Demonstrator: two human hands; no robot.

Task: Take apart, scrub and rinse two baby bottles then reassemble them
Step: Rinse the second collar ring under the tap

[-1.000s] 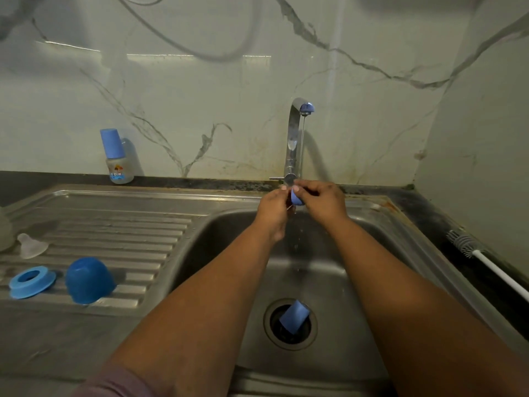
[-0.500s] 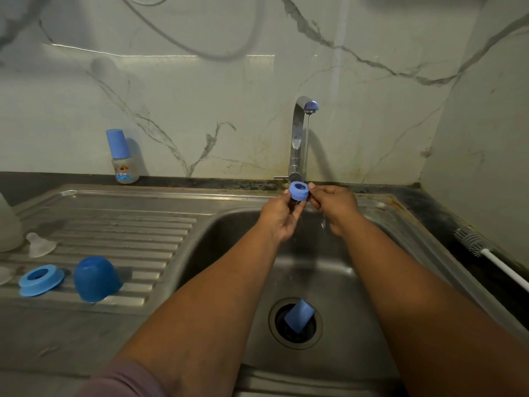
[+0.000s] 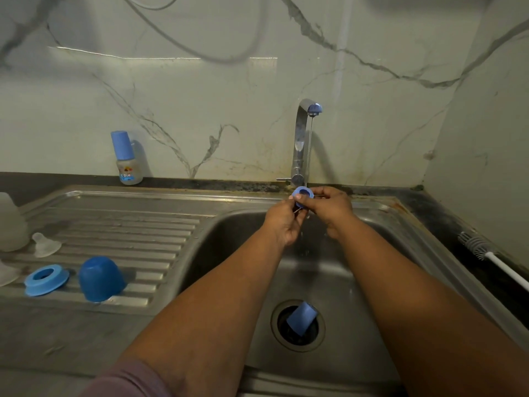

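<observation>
Both hands hold a small blue screw ring point(image 3: 303, 193) under the thin stream from the tap point(image 3: 304, 138). My left hand point(image 3: 283, 222) pinches its near edge and my right hand point(image 3: 332, 207) pinches its right side; the ring's opening faces me. A blue cap point(image 3: 302, 318) lies tilted in the sink drain. On the draining board sit a blue dome cap point(image 3: 100, 277), a larger blue ring point(image 3: 47, 279) and a clear teat point(image 3: 44, 245). A small assembled bottle with a blue cap point(image 3: 127, 159) stands by the wall.
A bottle brush point(image 3: 486, 255) with a white handle lies on the dark counter at right. A clear bottle body point(image 3: 10, 224) stands at the far left edge of the draining board, with another clear piece point(image 3: 5, 273) in front of it. The steel sink basin point(image 3: 229, 253) is wet.
The ring, hidden between my fingers a second ago, is now turned up with its opening in view. Both hands have stayed under the running tap.
</observation>
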